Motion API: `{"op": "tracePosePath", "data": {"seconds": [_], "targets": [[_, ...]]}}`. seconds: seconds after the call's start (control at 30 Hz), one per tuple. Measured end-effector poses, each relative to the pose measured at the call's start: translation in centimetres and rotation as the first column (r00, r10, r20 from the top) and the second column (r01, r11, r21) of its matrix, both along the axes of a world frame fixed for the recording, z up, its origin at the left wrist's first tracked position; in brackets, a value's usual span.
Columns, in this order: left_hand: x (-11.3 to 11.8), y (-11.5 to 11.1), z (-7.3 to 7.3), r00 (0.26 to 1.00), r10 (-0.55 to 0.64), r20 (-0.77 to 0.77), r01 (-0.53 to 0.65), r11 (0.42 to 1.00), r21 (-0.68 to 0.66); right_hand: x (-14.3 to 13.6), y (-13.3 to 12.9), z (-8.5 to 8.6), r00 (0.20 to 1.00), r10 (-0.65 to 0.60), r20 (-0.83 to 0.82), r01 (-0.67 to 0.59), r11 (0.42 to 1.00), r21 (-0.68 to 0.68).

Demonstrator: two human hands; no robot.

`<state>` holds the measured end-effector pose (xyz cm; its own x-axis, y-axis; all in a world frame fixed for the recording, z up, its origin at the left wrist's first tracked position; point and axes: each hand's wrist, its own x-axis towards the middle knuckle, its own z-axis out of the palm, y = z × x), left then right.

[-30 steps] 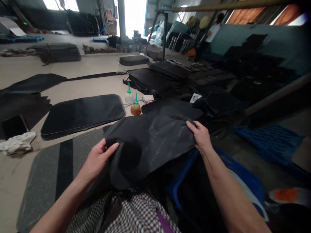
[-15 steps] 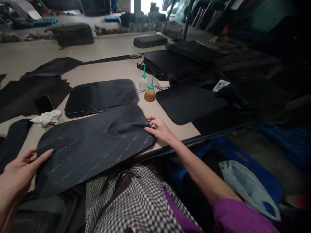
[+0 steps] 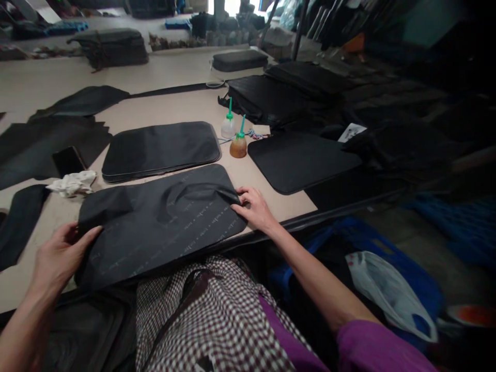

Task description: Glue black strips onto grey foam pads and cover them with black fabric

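Note:
A black sheet (image 3: 155, 232) with rounded corners and faint rows of pale lettering lies in front of me, partly over the table's front edge. My left hand (image 3: 64, 253) pinches its left edge, thumb on top and fingers tucked beneath. At the right edge, my right hand (image 3: 253, 206) grips the sheet the same way, with some fingertips hidden. Between the hands the sheet is wrinkled and bulges upward. Just behind it rests a stack of similar black panels (image 3: 160, 147). A single rounded black panel (image 3: 304, 160) lies to the right.
A clear squeeze bottle (image 3: 228, 126) and one with amber liquid (image 3: 238, 146) have green nozzles. On the left are a crumpled white cloth (image 3: 73, 183) and a phone (image 3: 70, 161). Black piles (image 3: 267, 98) stand behind. A blue crate (image 3: 411, 284) is below right.
My left hand has moved right and slightly up, bringing the sheet's left edge inward. Wrinkles have grown in the sheet. My right hand keeps its grip in nearly the same place.

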<state>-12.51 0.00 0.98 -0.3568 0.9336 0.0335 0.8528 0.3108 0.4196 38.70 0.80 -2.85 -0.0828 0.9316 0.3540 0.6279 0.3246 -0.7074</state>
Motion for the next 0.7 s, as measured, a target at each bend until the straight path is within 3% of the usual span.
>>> {"op": "tracePosePath", "data": {"seconds": [0.17, 0.33, 0.47, 0.53, 0.7], "targets": [[0.6, 0.1, -0.7, 1.0, 0.022, 0.017, -0.023, 0.999, 0.046, -0.1, -0.2, -0.1, 1.0, -0.005, -0.01, 0.005, 1.0, 0.003], [0.0, 0.3, -1.9, 0.997, -0.071, -0.043, 0.074, 0.994, 0.077, -0.1, -0.2, -0.2, 1.0, -0.005, 0.015, 0.004, 0.999, 0.052], [0.0, 0.4, -2.4, 0.991, -0.081, -0.103, 0.089, 0.993, 0.082, -0.1, -0.1, -0.4, 0.999, 0.001, 0.048, -0.004, 0.998, 0.055], [0.8, 0.1, -1.8, 0.996, -0.079, -0.049, 0.084, 0.992, 0.093, 0.0, -0.2, -0.7, 0.997, 0.002, 0.071, -0.006, 0.998, 0.055], [1.6, 0.6, -0.3, 0.942, -0.163, 0.293, 0.088, 0.964, 0.252, 0.7, 0.3, -2.3, 0.986, -0.01, 0.167, -0.006, 0.995, 0.096]]}}
